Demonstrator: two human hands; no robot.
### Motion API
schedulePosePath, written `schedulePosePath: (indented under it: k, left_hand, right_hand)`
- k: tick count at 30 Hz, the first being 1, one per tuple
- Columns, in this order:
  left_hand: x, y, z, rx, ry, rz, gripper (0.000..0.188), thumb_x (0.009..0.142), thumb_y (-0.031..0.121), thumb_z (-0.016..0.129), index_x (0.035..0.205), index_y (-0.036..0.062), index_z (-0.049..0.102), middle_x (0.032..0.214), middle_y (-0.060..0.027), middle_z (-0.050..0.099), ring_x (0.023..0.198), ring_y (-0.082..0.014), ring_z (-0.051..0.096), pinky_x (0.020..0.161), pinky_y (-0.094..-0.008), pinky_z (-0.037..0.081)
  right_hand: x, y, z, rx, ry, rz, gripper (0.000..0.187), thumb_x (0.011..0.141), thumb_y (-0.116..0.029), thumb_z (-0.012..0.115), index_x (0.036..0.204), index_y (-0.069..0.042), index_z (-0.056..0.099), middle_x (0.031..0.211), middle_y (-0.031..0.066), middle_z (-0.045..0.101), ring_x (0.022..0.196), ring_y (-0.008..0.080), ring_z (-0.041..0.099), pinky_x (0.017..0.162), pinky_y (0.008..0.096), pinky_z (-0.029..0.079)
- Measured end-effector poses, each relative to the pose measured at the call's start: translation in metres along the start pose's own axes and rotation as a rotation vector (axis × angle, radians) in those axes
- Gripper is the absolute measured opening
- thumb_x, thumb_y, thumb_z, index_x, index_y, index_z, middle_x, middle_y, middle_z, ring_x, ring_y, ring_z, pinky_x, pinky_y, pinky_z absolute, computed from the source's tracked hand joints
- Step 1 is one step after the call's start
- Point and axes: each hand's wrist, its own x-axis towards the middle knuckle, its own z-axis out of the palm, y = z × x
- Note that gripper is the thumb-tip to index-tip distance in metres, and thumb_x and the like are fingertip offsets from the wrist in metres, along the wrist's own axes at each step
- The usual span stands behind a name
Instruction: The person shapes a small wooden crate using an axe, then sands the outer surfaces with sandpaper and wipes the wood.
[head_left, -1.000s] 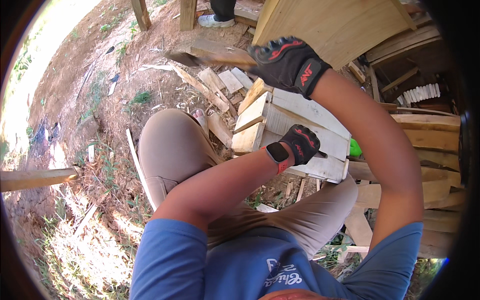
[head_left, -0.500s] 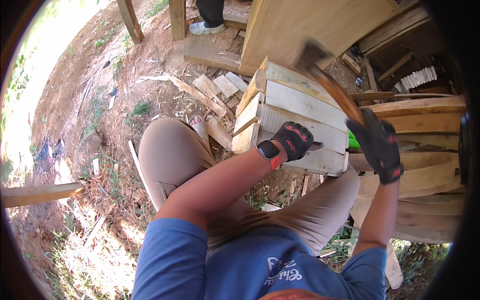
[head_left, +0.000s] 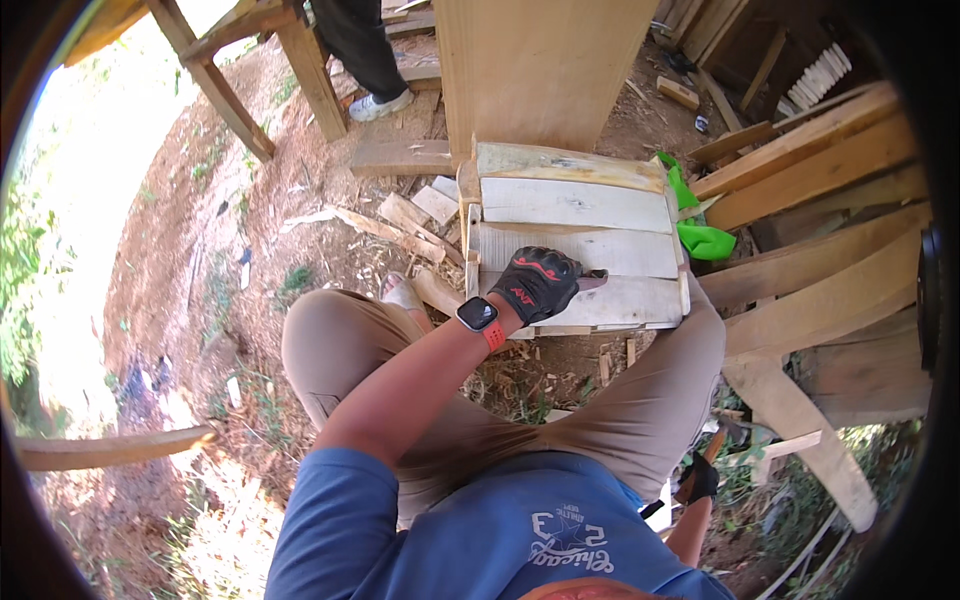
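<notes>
A box-like piece of pale wooden slats (head_left: 575,205) stands between my knees. Over its near slats, my left hand (head_left: 538,284), in a black and red glove, is closed around a small dark metal piece (head_left: 594,274) that pokes out past the fingers. The rest of that piece is hidden in the fist. My right hand (head_left: 700,482), also gloved, hangs low beside my right thigh and is partly hidden. Its fingers are closed around the wooden handle of a hammer (head_left: 715,444); the hammer's head does not show.
Curved wooden parts (head_left: 830,275) are stacked at my right, near a bright green bag (head_left: 705,240). Wood scraps (head_left: 405,215) litter the ground beyond my left knee. A large board (head_left: 540,75) stands behind the box; a person's leg (head_left: 360,50) is at the far left.
My right hand has swung from above the box's right side down beside my thigh with the hammer. The left fist remains over the near slats. My view has shifted.
</notes>
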Motion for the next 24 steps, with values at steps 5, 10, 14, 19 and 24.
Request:
schedulePosePath:
  k: [5,10,14,19,24]
  left_hand:
    - [0.007,0.013,-0.023,0.012,-0.114,-0.059,0.044,0.099,0.049,0.062,0.097,0.0091,0.079,0.087,-0.0201,0.074,0.086,-0.0382,0.073,0.078,-0.0508,0.057]
    - [0.024,0.010,-0.023,0.018,-0.259,-0.118,0.040,0.097,0.048,0.064,0.106,0.0110,0.079,0.098,-0.0178,0.077,0.097,-0.0374,0.074,0.087,-0.0494,0.057]
    - [0.024,0.009,-0.020,0.121,-0.323,-0.124,0.036,0.096,0.042,0.065,0.115,0.0129,0.077,0.106,-0.0166,0.076,0.101,-0.0373,0.073,0.089,-0.0500,0.057]
    - [0.008,0.001,-0.021,0.025,-0.264,-0.151,0.037,0.097,0.042,0.064,0.117,0.0131,0.075,0.108,-0.0179,0.076,0.104,-0.0390,0.072,0.090,-0.0525,0.056]
    - [0.001,0.008,-0.015,0.033,-0.140,-0.169,0.037,0.098,0.043,0.063,0.113,0.0112,0.074,0.107,-0.0184,0.075,0.105,-0.0405,0.072,0.091,-0.0521,0.055]
  right_hand:
    - [0.034,0.125,-0.019,0.112,-0.233,0.225,0.025,0.091,-0.026,0.078,0.088,-0.007,0.062,0.068,0.0090,0.062,0.055,0.0257,0.061,0.055,0.0448,0.054]
    - [0.096,0.199,-0.040,-0.075,-0.346,0.412,0.027,0.097,-0.034,0.068,0.108,-0.010,0.073,0.081,0.0160,0.072,0.074,0.0294,0.072,0.069,0.0446,0.058]
    - [0.092,0.131,0.016,-0.276,-0.327,0.202,0.032,0.097,-0.037,0.068,0.111,-0.009,0.073,0.087,0.0174,0.073,0.079,0.0311,0.073,0.072,0.0443,0.058]
    - [0.084,-0.011,0.060,-0.766,-0.113,-0.200,0.037,0.097,-0.040,0.069,0.113,-0.007,0.073,0.093,0.0191,0.075,0.085,0.0332,0.074,0.077,0.0440,0.058]
    - [0.019,-0.175,0.072,-0.867,0.163,-0.725,0.043,0.097,-0.043,0.069,0.116,-0.005,0.073,0.100,0.0208,0.077,0.090,0.0353,0.075,0.081,0.0436,0.058]
